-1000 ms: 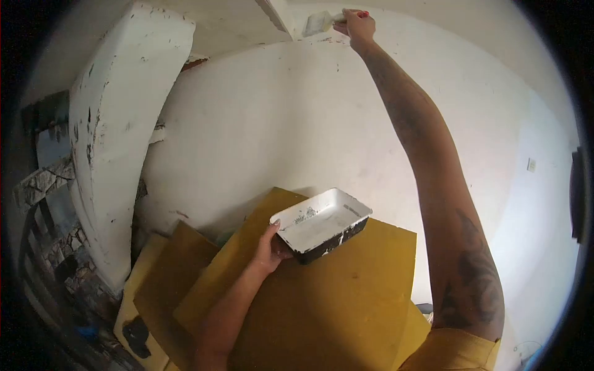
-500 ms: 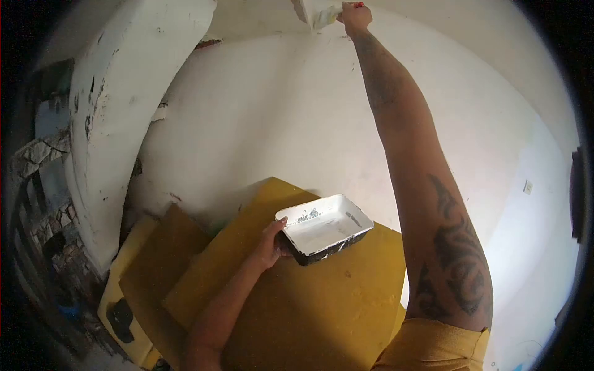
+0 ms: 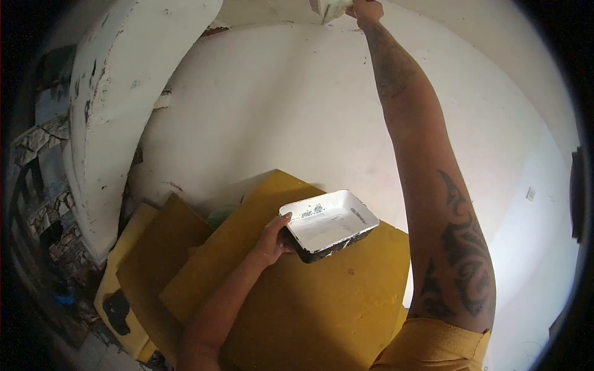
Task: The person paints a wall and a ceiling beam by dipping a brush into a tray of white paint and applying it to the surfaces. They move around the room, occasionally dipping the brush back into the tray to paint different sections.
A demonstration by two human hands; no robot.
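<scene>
My left hand (image 3: 272,241) grips the near-left edge of a paint tray (image 3: 331,226), thumb over the rim and fingers beneath. The tray is white inside, with dark scuffs and a smear of white paint, and black outside with white drips. High at the top edge, my right hand (image 3: 367,11) is closed around a paintbrush (image 3: 338,8) on a raised, outstretched arm. Its bristles are at a white projecting corner (image 3: 320,8) near the top of the wall; the frame edge cuts off part of the hand and brush.
Large yellow boards or foam sheets (image 3: 322,303) lean below the tray against the white wall (image 3: 266,105). A chipped white pillar (image 3: 124,93) stands at the left, with dark railings and stonework (image 3: 46,179) beyond. A small wall plate (image 3: 531,193) is on the right.
My right hand and the paintbrush appear slightly higher and further right in view. The whole scene has shifted a little; the tray stays in my left hand, now slightly higher and right.
</scene>
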